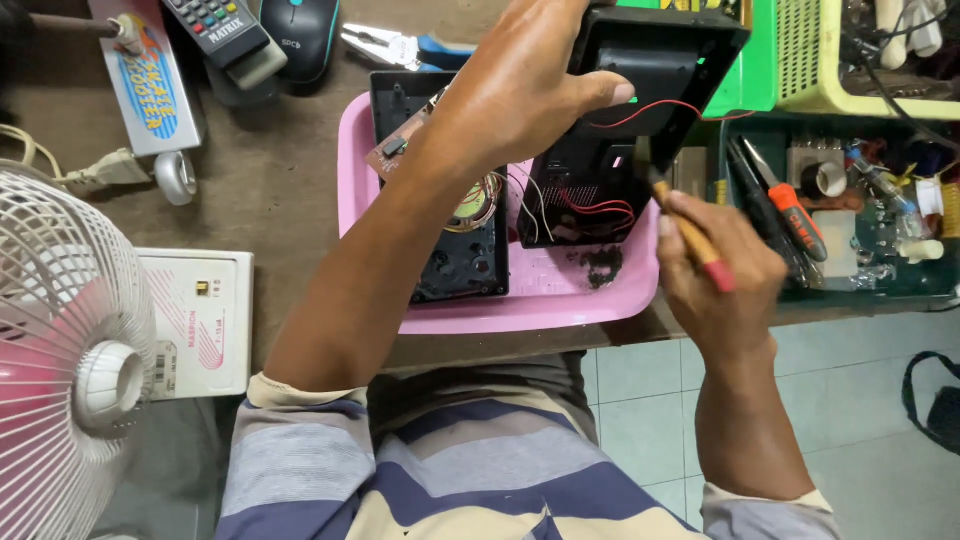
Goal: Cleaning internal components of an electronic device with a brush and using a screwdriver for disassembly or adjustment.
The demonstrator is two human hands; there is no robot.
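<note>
Two hands: both working over the pink tray (560,300).
Right hand (715,270): closing around a small brush (685,225), bristles nearing the wiring.
Left hand (520,95): gripping the black casing (650,70), tilting it above the tray.
Progress: casing opened, debris lying in tray; reassembly outstanding.
Bench (270,180): carrying pliers (400,45) beyond.

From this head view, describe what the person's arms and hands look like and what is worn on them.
Both the left hand and right hand are bare: no gloves, rings or watch visible. Forearms are uncovered. Short sleeves end near the elbows, striped grey, dark blue and cream, with cream cuffs.
</note>
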